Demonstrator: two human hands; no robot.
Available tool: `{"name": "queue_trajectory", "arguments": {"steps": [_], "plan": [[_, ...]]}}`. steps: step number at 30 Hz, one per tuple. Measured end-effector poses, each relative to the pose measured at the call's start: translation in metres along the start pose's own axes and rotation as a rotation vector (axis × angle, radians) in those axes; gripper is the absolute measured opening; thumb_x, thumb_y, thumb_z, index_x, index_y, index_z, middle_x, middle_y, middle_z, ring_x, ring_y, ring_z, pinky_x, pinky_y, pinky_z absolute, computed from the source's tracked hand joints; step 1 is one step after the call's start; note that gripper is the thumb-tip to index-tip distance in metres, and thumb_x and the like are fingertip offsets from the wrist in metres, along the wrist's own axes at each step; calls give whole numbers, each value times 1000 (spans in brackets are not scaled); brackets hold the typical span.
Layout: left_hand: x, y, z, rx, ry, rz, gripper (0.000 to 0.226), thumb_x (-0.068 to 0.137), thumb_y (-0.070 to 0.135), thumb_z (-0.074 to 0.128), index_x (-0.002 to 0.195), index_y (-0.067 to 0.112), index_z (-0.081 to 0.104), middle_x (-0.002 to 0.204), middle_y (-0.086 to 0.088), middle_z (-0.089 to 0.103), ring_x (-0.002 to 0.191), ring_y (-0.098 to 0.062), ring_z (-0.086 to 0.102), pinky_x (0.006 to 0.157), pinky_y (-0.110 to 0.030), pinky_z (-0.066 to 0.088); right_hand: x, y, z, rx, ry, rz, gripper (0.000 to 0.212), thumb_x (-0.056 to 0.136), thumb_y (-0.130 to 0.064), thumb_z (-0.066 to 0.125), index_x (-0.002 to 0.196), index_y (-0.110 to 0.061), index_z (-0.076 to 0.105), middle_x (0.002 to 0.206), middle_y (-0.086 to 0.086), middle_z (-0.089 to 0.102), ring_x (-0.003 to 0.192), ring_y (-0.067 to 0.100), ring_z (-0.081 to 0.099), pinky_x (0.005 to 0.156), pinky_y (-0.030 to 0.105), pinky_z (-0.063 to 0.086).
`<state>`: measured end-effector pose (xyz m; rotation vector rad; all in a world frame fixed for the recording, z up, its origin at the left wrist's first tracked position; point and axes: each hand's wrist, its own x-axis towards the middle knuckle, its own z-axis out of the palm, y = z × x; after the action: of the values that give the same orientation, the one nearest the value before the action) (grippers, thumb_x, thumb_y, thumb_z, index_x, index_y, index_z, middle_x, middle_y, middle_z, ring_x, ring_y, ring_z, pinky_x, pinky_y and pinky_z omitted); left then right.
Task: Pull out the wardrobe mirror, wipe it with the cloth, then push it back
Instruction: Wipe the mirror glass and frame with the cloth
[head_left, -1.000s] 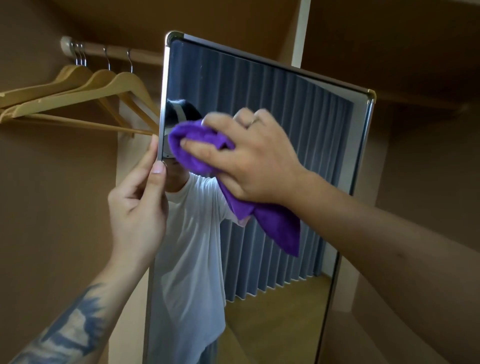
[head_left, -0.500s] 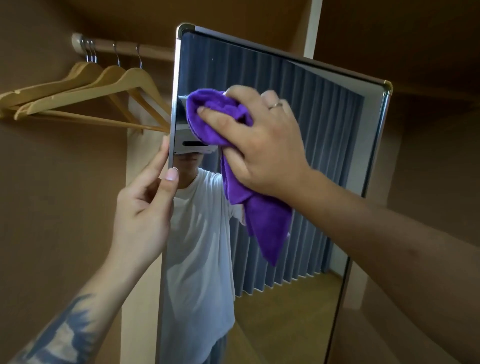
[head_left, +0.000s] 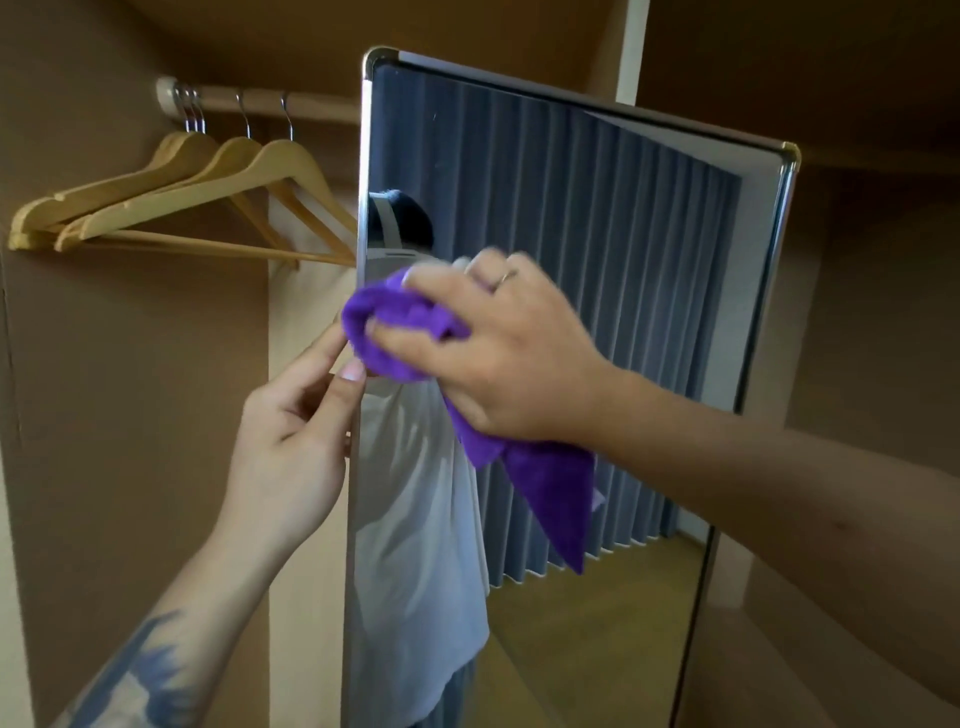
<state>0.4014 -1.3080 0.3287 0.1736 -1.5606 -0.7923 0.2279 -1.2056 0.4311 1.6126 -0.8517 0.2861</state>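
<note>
From the head camera, looking into an open brown wardrobe: a tall metal-framed mirror (head_left: 597, 270) stands pulled out from the wardrobe, upright and angled toward the viewer, reflecting grey-blue curtains and a person in a white shirt. The right hand (head_left: 511, 348) grips a bunched purple cloth (head_left: 402, 325) and presses it against the glass at the mirror's left edge, about midway up the visible pane; a loose tail of cloth hangs down below the wrist. A second ago the cloth was higher on the glass, so the hand has swept downward along the left side, which suggests the wiping step is well under way, with the lower glass and right side probably still to do. The left hand (head_left: 291, 447) pinches the mirror's left frame edge between thumb and fingers, just below the cloth and almost touching it, as it did a second ago, steadying the panel. Wooden hangers (head_left: 208, 197) hang from a rail (head_left: 270, 104) to the left, near the frame's upper edge but apart from both hands. Open glass lies to the right and below, giving free room for further strokes; the left side is crowded by the bracing fingers.
</note>
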Motion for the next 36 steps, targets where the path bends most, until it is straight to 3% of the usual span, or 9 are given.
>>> {"name": "queue_trajectory", "arguments": {"steps": [3,8,14,19,23,26,31,33,36], "plan": [[-1,-2,-1,12,4,-18,41,102,46,59,140,60,58,111,23,77,109,-8,26,79,-25,52,1,14,-7,-40,-77,-113,41,99,-29,55,138,-25,67,136,16,64,92,39,62,74,47,46],[-4,-3,-2,74,56,-22,46,101,48,58,145,58,53,108,21,67,73,-8,49,74,-34,47,3,30,-12,12,124,415,49,87,-23,65,136,-21,70,136,20,62,96,44,59,79,54,49],[-5,-3,-1,75,38,-17,45,100,49,57,143,63,51,83,23,69,64,-9,43,66,-27,47,-28,13,-5,9,-56,-133,35,96,-26,65,130,-26,74,127,15,70,91,37,66,75,45,51],[-7,-2,-1,52,40,-7,46,100,45,59,143,62,52,125,14,74,88,4,72,80,-23,59,-15,32,-4,3,133,325,43,91,-22,65,134,-23,71,135,18,64,93,44,61,79,54,47],[-10,1,1,64,28,-40,46,100,48,57,143,63,51,145,-8,61,133,-19,47,109,-50,52,-44,-4,6,6,11,-49,36,92,-24,72,127,-28,76,125,13,72,93,37,68,80,48,53],[-10,-1,0,41,18,-21,46,101,49,58,145,60,51,141,-5,60,131,-14,49,97,-25,56,-45,25,-2,-31,-13,-161,33,95,-26,71,127,-29,76,124,13,73,91,36,70,78,46,54],[-10,-5,0,76,34,17,47,104,43,57,149,55,50,112,20,75,73,8,61,74,-10,50,-48,55,-10,-39,140,409,46,93,-23,63,138,-16,67,136,24,61,105,47,62,90,52,46],[-10,-4,1,78,48,6,46,104,45,57,148,57,50,98,21,78,76,6,35,73,-13,51,-62,32,-7,-41,97,251,47,91,-21,68,138,-19,66,131,24,65,98,46,65,84,54,50],[-11,-2,2,89,64,-2,45,102,52,56,146,61,49,110,8,74,94,1,73,80,-19,54,-75,23,-10,-51,-41,-98,41,96,-27,69,136,-27,62,123,17,73,90,38,70,76,47,55]]}}
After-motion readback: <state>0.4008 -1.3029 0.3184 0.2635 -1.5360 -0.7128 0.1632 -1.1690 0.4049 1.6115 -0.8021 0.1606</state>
